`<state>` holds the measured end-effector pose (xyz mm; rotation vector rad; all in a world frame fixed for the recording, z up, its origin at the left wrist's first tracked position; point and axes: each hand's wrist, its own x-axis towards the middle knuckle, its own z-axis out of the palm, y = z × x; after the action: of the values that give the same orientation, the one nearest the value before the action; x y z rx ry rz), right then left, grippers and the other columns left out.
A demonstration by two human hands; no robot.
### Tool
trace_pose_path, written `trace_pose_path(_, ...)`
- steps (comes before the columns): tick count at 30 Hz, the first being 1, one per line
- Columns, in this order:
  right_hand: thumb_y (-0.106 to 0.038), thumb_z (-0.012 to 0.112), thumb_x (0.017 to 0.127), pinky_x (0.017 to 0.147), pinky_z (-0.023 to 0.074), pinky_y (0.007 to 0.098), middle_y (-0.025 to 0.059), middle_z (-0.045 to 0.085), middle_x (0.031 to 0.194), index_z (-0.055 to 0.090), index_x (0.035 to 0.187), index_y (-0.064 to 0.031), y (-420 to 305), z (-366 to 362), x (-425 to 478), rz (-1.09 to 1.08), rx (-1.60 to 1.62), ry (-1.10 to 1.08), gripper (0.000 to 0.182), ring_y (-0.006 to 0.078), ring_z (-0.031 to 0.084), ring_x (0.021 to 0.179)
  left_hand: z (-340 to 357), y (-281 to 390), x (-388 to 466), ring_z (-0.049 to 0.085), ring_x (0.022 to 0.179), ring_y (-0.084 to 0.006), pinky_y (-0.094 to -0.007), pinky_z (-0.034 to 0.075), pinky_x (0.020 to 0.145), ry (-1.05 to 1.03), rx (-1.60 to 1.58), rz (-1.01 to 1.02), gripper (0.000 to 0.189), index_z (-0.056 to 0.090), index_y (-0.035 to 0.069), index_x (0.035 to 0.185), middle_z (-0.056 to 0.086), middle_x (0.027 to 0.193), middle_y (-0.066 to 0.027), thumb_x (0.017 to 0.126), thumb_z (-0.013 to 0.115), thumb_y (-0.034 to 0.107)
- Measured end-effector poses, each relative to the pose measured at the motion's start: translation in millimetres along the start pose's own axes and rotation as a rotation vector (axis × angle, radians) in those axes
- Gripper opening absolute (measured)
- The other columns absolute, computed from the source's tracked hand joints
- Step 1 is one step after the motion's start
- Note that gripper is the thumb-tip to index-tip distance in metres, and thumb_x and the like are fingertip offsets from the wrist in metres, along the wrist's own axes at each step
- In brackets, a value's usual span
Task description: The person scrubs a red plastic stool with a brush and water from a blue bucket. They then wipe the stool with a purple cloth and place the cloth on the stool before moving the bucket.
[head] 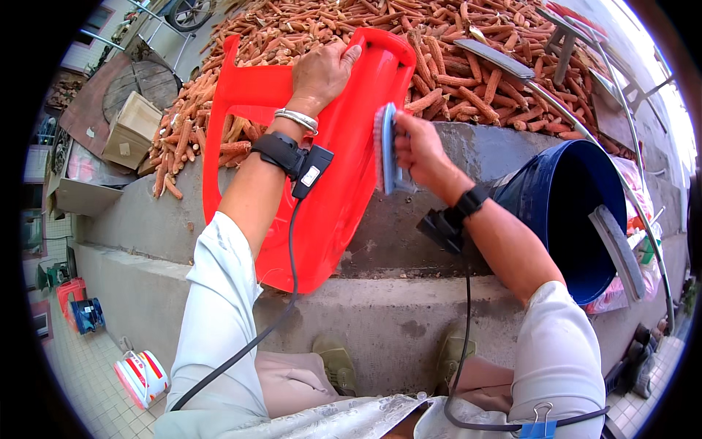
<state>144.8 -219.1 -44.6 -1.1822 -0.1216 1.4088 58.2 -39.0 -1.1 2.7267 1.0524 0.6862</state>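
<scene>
A red plastic chair (pixel 351 159) stands tilted on the concrete step in front of me, its surface shiny and streaked with dark marks. My left hand (pixel 323 74) grips it near the top, with the fingers partly hidden. In my right hand (pixel 419 142) is a scrub brush (pixel 388 148) with a blue back and pale bristles. Its bristles face the chair's right side, close beside it; whether they touch is unclear.
Corn cobs (pixel 477 82) lie heaped behind the chair. To the right, a dark blue bucket (pixel 581 219) lies tipped near a bent metal tube (pixel 630 189). Cardboard boxes (pixel 131 131) are at the left, and a white-and-red pail (pixel 141 378) is on the tiles below. Cables hang from both wrists.
</scene>
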Motion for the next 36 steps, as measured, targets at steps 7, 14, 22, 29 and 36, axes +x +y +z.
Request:
trace_pose_path(7,-0.028,0.051,0.088,0.036,0.0219,0.0253,-0.0029,0.038,0.053,0.047,0.068,-0.0103,-13,25,8,-0.088,-0.18,-0.142,0.027,0.0078,0.03,0.038,-1,-19,6,0.059,0.074,-0.0378,-0.0461,0.045,0.064,-0.003,-0.15,-0.046,0.039,0.061,0.007,0.082,0.062,0.074,-0.0179,0.092,0.042,0.04)
trace_pose_path(14,-0.032,0.051,0.09,0.036,0.0293,0.0246,-0.0019,0.044,0.055,0.053,0.073,-0.0068,13,6,-10,-0.145,-0.385,-0.072,0.03,0.0079,0.039,0.04,2,-6,7,0.059,0.075,-0.0372,-0.0455,0.045,0.063,-0.008,-0.111,-0.013,0.035,0.059,0.008,0.081,0.061,0.074,-0.0164,0.091,0.045,0.038)
trace_pose_path(22,-0.03,0.052,0.086,0.05,0.0447,0.0336,0.0089,0.056,0.06,0.061,0.076,0.0024,-9,38,-6,-0.257,-0.722,-0.1,0.035,0.0187,0.056,0.053,-8,-31,21,0.052,0.061,-0.0217,-0.0365,0.042,0.061,-0.305,-0.391,0.107,0.027,0.057,-0.001,0.078,0.055,0.064,-0.0137,0.087,0.053,0.025)
trace_pose_path(29,-0.031,0.054,0.08,0.072,0.049,0.0452,0.027,0.062,0.082,0.064,0.081,0.0056,-71,43,17,-0.552,-1.391,-0.082,0.038,0.0393,0.062,0.08,-13,-10,22,0.038,0.064,-0.0086,-0.0282,0.035,0.058,-0.468,-0.486,0.082,0.024,0.053,-0.002,0.081,0.042,0.066,0.0021,0.089,0.055,0.02)
trace_pose_path(36,-0.027,0.05,0.082,0.066,0.048,0.0459,0.028,0.058,0.073,0.06,0.078,0.0065,-18,52,-3,-0.582,-1.419,-0.255,0.035,0.0425,0.06,0.073,-9,-20,15,0.046,0.063,-0.0142,-0.0312,0.038,0.058,-0.355,-0.558,0.127,0.02,0.059,0.0,0.083,0.052,0.065,-0.0046,0.084,0.058,0.019)
